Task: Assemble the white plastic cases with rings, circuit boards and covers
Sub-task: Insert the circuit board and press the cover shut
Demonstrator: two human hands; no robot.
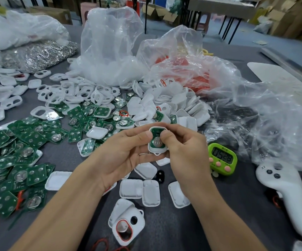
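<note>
My left hand [123,151] and my right hand [184,151] together hold a white plastic case [157,150] above the table's middle. A green circuit board [157,140] with a round silver cell lies inside it, and both thumbs press on the board. Below my hands a white case with a red ring [128,227] lies on the table. White covers [139,189] lie beside it. Loose green circuit boards [23,156] are heaped at the left, and white case frames [77,93] are piled behind.
Clear plastic bags [108,48] stand at the back, one holding red rings [188,73], another metal parts [38,55]. A green timer [221,158] and a white controller [287,196] lie at the right on the grey table [219,223].
</note>
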